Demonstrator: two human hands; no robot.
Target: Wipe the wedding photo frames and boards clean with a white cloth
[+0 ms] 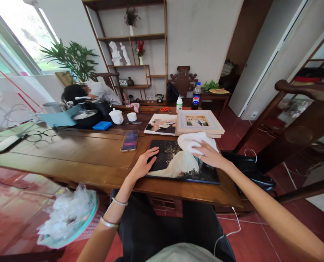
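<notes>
A dark photo panel [167, 160] with a pale, gown-like shape lies flat on the wooden table in front of me. My left hand [145, 162] rests on its left edge, fingers stretched out and nothing in them. Toward the panel's upper right, my right hand [209, 154] presses a bunched white cloth [192, 141] against the surface, its fingers over the cloth. Just behind the panel are a white-framed picture [201, 122] and an unframed photo print [162, 124]. The cloth covers part of the panel's upper right.
A phone [129, 140] lies left of the panel. Farther back stand a cola bottle [196, 96], a small white bottle [179, 104], orange-handled scissors [164, 109] and a white teapot [116, 116]. A bag-lined basket [69, 218] sits low at left. Another person [104, 92] leans at the far side.
</notes>
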